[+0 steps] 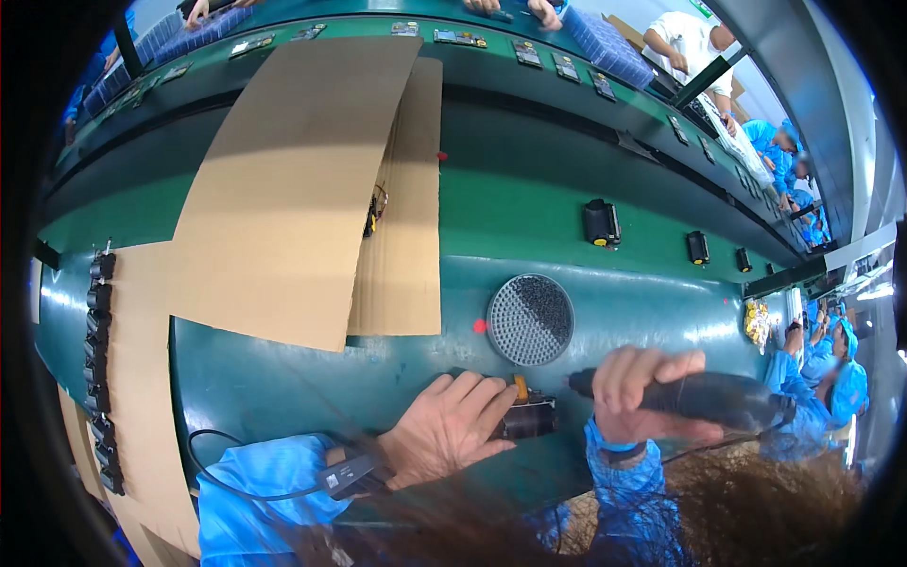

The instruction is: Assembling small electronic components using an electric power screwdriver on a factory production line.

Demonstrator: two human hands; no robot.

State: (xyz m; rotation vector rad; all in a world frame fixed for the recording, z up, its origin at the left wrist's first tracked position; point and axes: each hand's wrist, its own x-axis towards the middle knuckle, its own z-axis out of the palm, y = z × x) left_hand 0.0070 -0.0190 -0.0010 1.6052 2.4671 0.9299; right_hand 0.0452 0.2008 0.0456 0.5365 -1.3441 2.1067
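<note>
My left hand [452, 425] lies over the left end of a small black device [529, 419] on the bench, its fingers closed against it. An orange-yellow ribbon piece [521, 386] sticks up from the device's far edge beside my fingertips. In my right hand [631, 397] is a black electric screwdriver [723, 401], its fingers wrapped round the body. The screwdriver lies nearly level, its narrow end pointing left above the right end of the device, apart from it. Just beyond the hands stands a round grey screw tray [530, 319] full of small holes, with dark screws heaped on its right side.
Cardboard sheets [283, 189] cover the left bench. Several black devices [98, 369] line the far left. Black parts [601, 224] sit on the green strip, and circuit boards [460, 38] on the far line. A bag of yellow parts [757, 324] lies right, near co-workers in blue [831, 378].
</note>
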